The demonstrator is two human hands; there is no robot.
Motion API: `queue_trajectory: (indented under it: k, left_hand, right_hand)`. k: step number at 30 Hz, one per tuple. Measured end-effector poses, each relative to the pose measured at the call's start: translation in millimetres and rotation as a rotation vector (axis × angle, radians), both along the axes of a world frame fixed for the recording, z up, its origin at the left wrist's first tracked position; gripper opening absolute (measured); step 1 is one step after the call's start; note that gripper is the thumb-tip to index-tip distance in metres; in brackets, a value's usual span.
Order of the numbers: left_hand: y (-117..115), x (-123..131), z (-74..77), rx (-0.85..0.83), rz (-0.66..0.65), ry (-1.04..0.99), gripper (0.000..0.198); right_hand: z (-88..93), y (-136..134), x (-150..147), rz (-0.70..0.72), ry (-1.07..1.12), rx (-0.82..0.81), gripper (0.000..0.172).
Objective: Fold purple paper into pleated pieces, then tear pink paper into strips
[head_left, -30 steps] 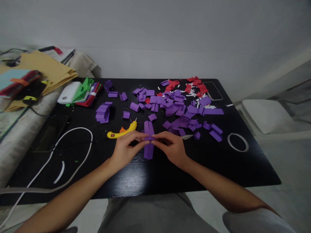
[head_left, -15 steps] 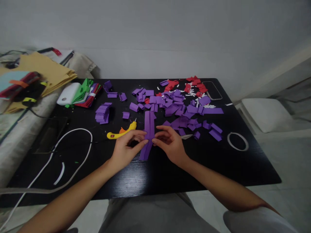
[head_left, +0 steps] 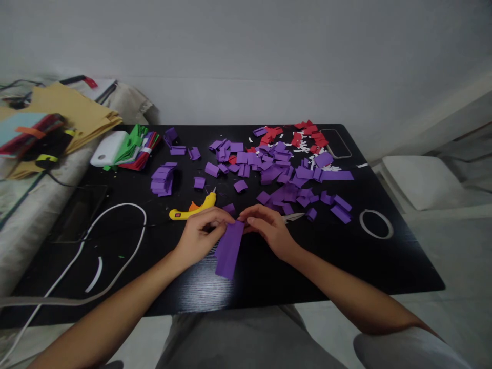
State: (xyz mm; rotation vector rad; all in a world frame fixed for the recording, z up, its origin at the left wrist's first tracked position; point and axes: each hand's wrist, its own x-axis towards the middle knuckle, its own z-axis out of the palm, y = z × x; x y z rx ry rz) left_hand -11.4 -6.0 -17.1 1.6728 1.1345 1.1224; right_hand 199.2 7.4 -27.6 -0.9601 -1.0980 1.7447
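Observation:
Between my two hands is a folded purple paper strip [head_left: 229,250], its near end hanging toward me over the black table. My left hand [head_left: 203,230] pinches its left upper edge between thumb and fingers. On the opposite side, my right hand [head_left: 269,228] has its fingertips closed at the strip's upper right edge. A yellow glue gun [head_left: 192,211] lies just beyond my left hand. Scissors [head_left: 294,217] lie partly hidden behind my right hand. Beyond both hands spreads a heap of folded purple paper pieces [head_left: 274,161].
Red paper scraps [head_left: 272,134] and white bits lie at the back. To the left are a stack of purple pieces [head_left: 163,179], green strips [head_left: 134,141] and a looping white cable [head_left: 143,230]. A roll of tape [head_left: 376,224] sits at the right on the black table [head_left: 346,271].
The purple strip, upright and extending away from me before, is now folded over, its end pointing toward me. My right hand has moved slightly left. Purple pieces behind it have come into view.

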Motion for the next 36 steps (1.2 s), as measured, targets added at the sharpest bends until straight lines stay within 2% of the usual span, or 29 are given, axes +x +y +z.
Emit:
queue_trajectory:
  k: [5, 11, 15, 18, 21, 23, 27, 32, 36]
  left_hand:
    - [0, -2, 1.7, 0.094, -0.070, 0.074, 0.017]
    - [-2, 1, -0.7, -0.029, -0.095, 0.122, 0.008]
    - [-2, 2, -0.3, -0.070, -0.163, 0.193, 0.013]
    - [1, -4, 2.6, -0.071, -0.116, 0.143, 0.014]
    - [7, -10, 6.2, -0.077, 0.013, 0.081, 0.014]
    - [8, -11, 7.5, -0.092, 0.053, 0.049, 0.015]
    - [3, -2, 4.2, -0.143, -0.029, 0.008, 0.014]
    - [1, -1, 0.4, -0.154, -0.097, 0.072, 0.012]
    - [11, -17, 3.9, -0.131, -0.034, 0.062, 0.005]
  right_hand:
    - [-3.3, 1, -2, 0.057, -0.110, 0.019, 0.030]
    - [-3.5, -4, -4, 0.062, -0.229, 0.145, 0.017]
    - [-2.9, -5, -2, 0.100, -0.317, 0.225, 0.010]
    - [-3.2, 1, 3, 0.102, -0.327, 0.226, 0.010]
    - [-2.7, 10, 8, 0.023, -0.283, 0.171, 0.014]
    - [-1.7, 11, 7, -0.009, -0.212, 0.126, 0.019]
    - [-1.1, 2, -1, 0.040, -0.157, 0.136, 0.024]
    - [-2.4, -5, -4, 0.073, -0.260, 0.217, 0.017]
    - [-1.6, 5, 3, -0.042, -0.258, 0.216, 0.016]
